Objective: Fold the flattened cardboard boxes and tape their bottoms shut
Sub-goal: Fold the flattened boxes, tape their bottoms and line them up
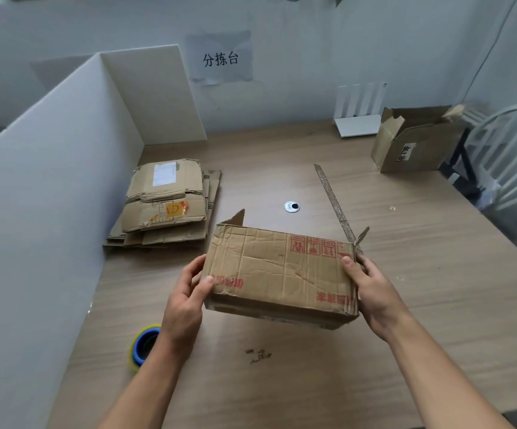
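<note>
Spanning nearly the whole view, the table (405, 305) lies under the box (279, 274), which is held tilted just above its near middle, with flaps poking up at both far corners. Left of the box, a white partition (50, 196) walls the table's edge. Far right of the box stands a white chair (511, 156). Beyond the box to the left lies a stack (164, 205) of flattened boxes. Far beyond the box to the right sit an open box (415, 147) and a white router (359, 113). The left hand (186, 298) grips the box's left end and the right hand (371, 289) its right end, thumbs on top. A cardboard strip (333, 199) runs away from the box's far right corner. A tape roll (141, 346) sits near-left of the box, partly behind the left wrist. A grommet (292, 206) lies just beyond the box.
</note>
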The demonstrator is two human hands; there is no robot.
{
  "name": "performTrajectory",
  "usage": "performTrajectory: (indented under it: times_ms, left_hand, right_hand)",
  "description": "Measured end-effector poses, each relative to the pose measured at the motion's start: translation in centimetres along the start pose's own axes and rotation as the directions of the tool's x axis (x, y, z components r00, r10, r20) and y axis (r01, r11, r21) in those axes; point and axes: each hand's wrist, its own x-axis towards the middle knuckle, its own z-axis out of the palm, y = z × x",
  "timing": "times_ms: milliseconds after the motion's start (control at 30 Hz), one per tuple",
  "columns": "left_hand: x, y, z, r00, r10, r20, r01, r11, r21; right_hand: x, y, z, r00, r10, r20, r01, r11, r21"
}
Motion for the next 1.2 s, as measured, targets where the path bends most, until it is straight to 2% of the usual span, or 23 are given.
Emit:
performTrajectory:
  times_ms: [167,367,500,567,600,667,700,733,767,800,867,933,1000,1033,1100,1200]
  left_hand:
    - [0.0,-2.2,0.0,0.996,-0.089,-0.012,0.089,0.961,0.264]
    - [-1.9,-5.5,0.6,0.968,-0.252,-0.012,0.247,0.935,0.254]
    - [-3.2,-6.5,-0.5,0.934,-0.354,0.046,0.312,0.873,0.374]
    - [-3.5,-6.2,-0.8,0.973,-0.226,0.053,0.159,0.815,0.557]
    - [-3.4,-5.7,-0.6,0.996,-0.078,0.052,0.025,0.755,0.656]
    - [-2.7,-4.4,0.5,0.967,0.211,0.146,-0.247,0.617,0.748]
    - [-2.2,-3.3,1.6,0.931,0.275,0.239,-0.357,0.553,0.753]
    - [-1.5,-2.4,2.9,0.896,0.279,0.345,-0.441,0.477,0.760]
    - [-0.7,-1.9,4.1,0.871,0.215,0.442,-0.491,0.391,0.778]
    - [0.2,-1.7,5.2,0.863,0.085,0.498,-0.499,0.303,0.812]
    - [1.9,-1.5,6.8,0.846,-0.211,0.489,-0.470,0.136,0.872]
    - [2.7,-1.6,7.5,0.822,-0.325,0.467,-0.494,0.002,0.870]
    - [2.4,-1.4,7.6,0.823,-0.278,0.495,-0.539,-0.108,0.835]
    - [2.0,-1.5,7.4,0.827,-0.226,0.515,-0.550,-0.131,0.825]
    - [0.8,-2.2,6.4,0.819,-0.091,0.567,-0.574,-0.146,0.805]
    - [-1.0,-4.0,4.4,0.769,0.130,0.626,-0.610,-0.143,0.779]
  right_hand:
    - [0.3,1.6,-1.0,0.997,-0.061,0.044,0.068,0.980,-0.189]
    - [-1.8,3.7,-2.4,0.997,0.036,0.067,-0.024,0.984,-0.177]
    - [-3.9,4.9,-3.9,0.990,0.119,0.076,-0.097,0.964,-0.249]
    - [-4.4,5.2,-4.6,0.995,0.067,0.071,-0.045,0.961,-0.272]
    - [-4.5,5.3,-4.7,0.998,0.035,0.059,-0.018,0.965,-0.262]
    - [-4.4,5.2,-4.9,1.000,-0.005,0.027,0.011,0.974,-0.228]
    - [-4.4,5.1,-4.9,1.000,-0.017,0.015,0.020,0.974,-0.225]
    - [-4.3,4.9,-4.7,0.999,-0.032,0.021,0.036,0.974,-0.224]
    - [-4.2,4.8,-4.5,0.999,-0.044,0.028,0.049,0.972,-0.231]
    - [-4.3,4.6,-4.2,0.998,-0.054,0.035,0.061,0.970,-0.235]
    - [-4.1,4.8,-4.2,0.998,-0.063,0.018,0.065,0.972,-0.226]
    - [-3.9,4.9,-4.0,0.998,-0.065,-0.003,0.063,0.974,-0.218]
    - [-3.7,4.8,-4.0,0.998,-0.054,-0.032,0.046,0.976,-0.211]
    - [-3.5,4.8,-4.1,0.998,-0.037,-0.051,0.026,0.978,-0.205]
    - [-3.5,4.5,-4.3,0.998,0.003,-0.070,-0.016,0.982,-0.189]
    - [-3.2,5.0,-5.3,0.999,0.028,-0.039,-0.036,0.978,-0.207]
